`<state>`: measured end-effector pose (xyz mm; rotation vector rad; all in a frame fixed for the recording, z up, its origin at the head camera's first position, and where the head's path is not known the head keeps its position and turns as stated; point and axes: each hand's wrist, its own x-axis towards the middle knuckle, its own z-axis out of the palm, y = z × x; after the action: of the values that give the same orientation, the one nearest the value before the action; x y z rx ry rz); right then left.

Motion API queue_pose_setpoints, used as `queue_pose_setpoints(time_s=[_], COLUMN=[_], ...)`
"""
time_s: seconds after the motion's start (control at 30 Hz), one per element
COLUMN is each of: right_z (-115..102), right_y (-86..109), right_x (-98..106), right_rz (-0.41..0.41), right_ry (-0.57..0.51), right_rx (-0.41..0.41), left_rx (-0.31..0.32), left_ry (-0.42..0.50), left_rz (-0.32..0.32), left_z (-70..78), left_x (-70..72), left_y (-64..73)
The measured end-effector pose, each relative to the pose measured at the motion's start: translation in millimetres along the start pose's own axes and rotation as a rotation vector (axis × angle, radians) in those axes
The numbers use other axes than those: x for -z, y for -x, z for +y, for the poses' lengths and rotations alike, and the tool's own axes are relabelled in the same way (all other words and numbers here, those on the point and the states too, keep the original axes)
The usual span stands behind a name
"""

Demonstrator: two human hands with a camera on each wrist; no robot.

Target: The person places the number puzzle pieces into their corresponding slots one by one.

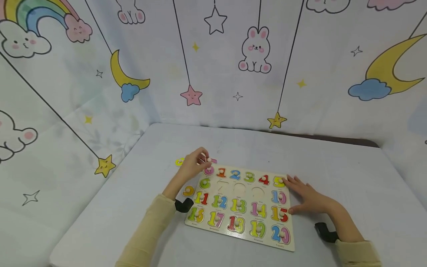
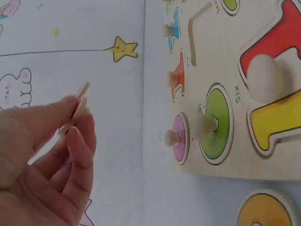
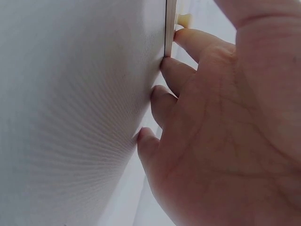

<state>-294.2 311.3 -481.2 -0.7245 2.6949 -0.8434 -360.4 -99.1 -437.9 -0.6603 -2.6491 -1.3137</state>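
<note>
My left hand (image 1: 195, 163) pinches a thin wooden puzzle piece (image 2: 80, 108) between thumb and fingers, above the far left corner of a wooden number puzzle board (image 1: 248, 191). The head view shows a bit of pink (image 1: 214, 161) at the fingertips; in the left wrist view the piece is edge-on, so its number is hidden. My right hand (image 1: 311, 198) lies spread at the board's right side, index fingertip and thumb at its edge. Knobbed number pieces fill most of the board; three recesses in the second row, including the seven outline (image 1: 222, 186), hold no pieces.
A loose orange nine (image 1: 188, 191) lies on the white table (image 1: 133, 207) against the board's left side. Farther back, a yellow piece (image 1: 179, 161) is partly hidden behind my left hand. A patterned cloth backdrop (image 1: 227, 74) rises behind the table.
</note>
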Motion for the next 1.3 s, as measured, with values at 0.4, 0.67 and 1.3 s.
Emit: queue_pose_setpoints(time_s=[0.4,0.67,1.3], right_z=[-1,-1,-2], right_y=[-0.2,-0.4,-1.9], right_x=[2,2,1], right_rz=[-0.006,-0.002,-0.011], right_ry=[0.015,0.007,0.019], right_rx=[-0.003,-0.004,-0.012], left_rx=[0.025,-0.050,-0.225], left_ry=[-0.096,-0.019,-0.309], left_rz=[-0.420,-0.536,-0.455], left_z=[3.6,-7.0,-12.8], left_x=[-17.8,-31.7,-45.2], left_y=[-16.2,-21.0,-4.1])
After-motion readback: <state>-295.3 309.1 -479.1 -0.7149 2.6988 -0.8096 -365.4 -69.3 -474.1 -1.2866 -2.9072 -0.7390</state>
